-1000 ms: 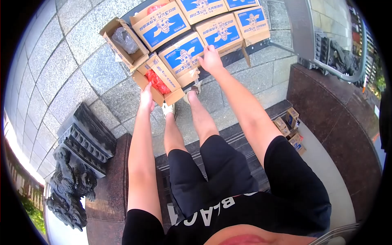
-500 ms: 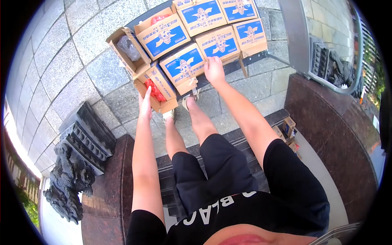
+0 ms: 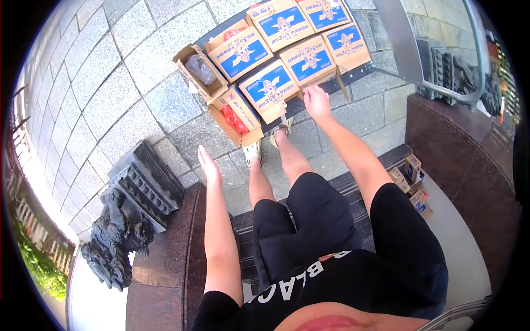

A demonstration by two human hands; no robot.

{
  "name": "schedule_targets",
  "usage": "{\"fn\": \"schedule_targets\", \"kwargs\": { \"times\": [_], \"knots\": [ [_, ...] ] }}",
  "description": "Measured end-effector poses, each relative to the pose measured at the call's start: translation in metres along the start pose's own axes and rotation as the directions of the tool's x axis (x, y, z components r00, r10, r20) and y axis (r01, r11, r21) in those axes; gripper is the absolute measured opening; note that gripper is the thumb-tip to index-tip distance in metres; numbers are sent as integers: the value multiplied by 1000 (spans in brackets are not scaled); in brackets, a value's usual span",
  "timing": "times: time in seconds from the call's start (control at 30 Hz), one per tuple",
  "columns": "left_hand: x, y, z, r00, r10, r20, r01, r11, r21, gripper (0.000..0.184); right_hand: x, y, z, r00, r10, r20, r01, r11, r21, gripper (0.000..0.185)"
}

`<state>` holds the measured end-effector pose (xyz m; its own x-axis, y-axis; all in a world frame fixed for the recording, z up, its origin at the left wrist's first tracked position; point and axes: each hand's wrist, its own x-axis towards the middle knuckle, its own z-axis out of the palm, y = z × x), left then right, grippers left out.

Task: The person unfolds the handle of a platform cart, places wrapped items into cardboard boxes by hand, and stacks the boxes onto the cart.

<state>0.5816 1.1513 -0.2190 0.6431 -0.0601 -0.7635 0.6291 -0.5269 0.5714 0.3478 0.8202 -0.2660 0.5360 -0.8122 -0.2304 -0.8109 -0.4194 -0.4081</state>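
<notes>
Several blue-and-tan cardboard boxes sit together on a dark flatbed cart (image 3: 364, 70). My left hand (image 3: 210, 168) is open, fingers stretched out, in the air short of an open box with red-wrapped contents (image 3: 236, 119). Touching nothing, it holds nothing. My right hand (image 3: 317, 102) has its fingers curled in at the near edge of a printed box (image 3: 308, 59); nothing shows in them, and contact with the cardboard is unclear. Beside these, another printed box (image 3: 269, 88) has a torn flap at its near corner. An open box holding a clear plastic bag (image 3: 200, 69) stands at the left end.
The cart's grey metal handle (image 3: 402, 41) rises on the right. Dark steps (image 3: 243, 243) lie under me, flanked by stone side walls (image 3: 165, 259). A carved dark statue (image 3: 118, 237) is at left. Small boxes (image 3: 413, 168) lie on the right.
My left hand has come away from the open box, back toward me. My right hand has drawn slightly back from the box edge. The view has shifted, so the boxes appear farther right.
</notes>
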Motion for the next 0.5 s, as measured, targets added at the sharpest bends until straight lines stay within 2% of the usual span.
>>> {"fn": "schedule_targets", "kwargs": {
  "times": [0.03, 0.07, 0.13, 0.17, 0.2, 0.23, 0.27, 0.3, 0.33, 0.37, 0.4, 0.47, 0.5],
  "knots": [
    [-15, -9, -12, 984, 169, -57, -168, 986, 22, 57, -8, -6, -13, 1000, 5, -2, -5, 1000, -2, 12],
    [-57, 25, -17, 935, 350, -58, -341, 931, 131, 51, -19, -11, -28, 1000, 6, -7, -6, 1000, 5, 12],
    [-132, 85, -34, 768, 641, -8, -634, 761, 140, 47, -49, -22, -63, 999, 35, 11, -36, 998, 45, 17],
    [-179, 129, -40, 704, 711, 0, -711, 704, -4, 54, -68, -27, -82, 997, 59, 41, -62, 995, 75, 22],
    [-226, 175, -46, 651, 759, -6, -755, 647, -107, 71, -90, -31, -100, 994, 76, 84, -81, 995, 58, 27],
    [-279, 222, -55, 554, 833, 7, -813, 542, -213, 80, -112, -35, -119, 986, 102, 133, -109, 993, 41, 33],
    [-327, 259, -70, 397, 918, 7, -871, 379, -313, 85, -132, -42, -142, 988, 122, 92, -127, 991, 46, 33],
    [-375, 298, -81, 172, 985, -8, -834, 141, -534, 82, -159, -50, -159, 986, 148, 81, -156, 983, 100, 37],
    [-419, 328, -92, -6, 998, -67, -782, -47, -621, 79, -189, -55, -174, 982, 178, 70, -187, 970, 155, 42],
    [-462, 358, -103, -184, 975, -125, -680, -218, -700, 75, -221, -58, -185, 976, 215, 35, -218, 961, 171, 42],
    [-499, 380, -110, -319, 927, -198, -536, -349, -769, 75, -248, -59, -195, 965, 256, 49, -261, 946, 192, 43],
    [-551, 403, -124, -435, 853, -289, -300, -440, -846, 74, -281, -56, -209, 948, 319, -5, -309, 922, 232, 45],
    [-572, 408, -130, -464, 828, -315, -198, -443, -874, 74, -305, -53, -208, 920, 390, -35, -364, 886, 286, 47]
  ]
}}
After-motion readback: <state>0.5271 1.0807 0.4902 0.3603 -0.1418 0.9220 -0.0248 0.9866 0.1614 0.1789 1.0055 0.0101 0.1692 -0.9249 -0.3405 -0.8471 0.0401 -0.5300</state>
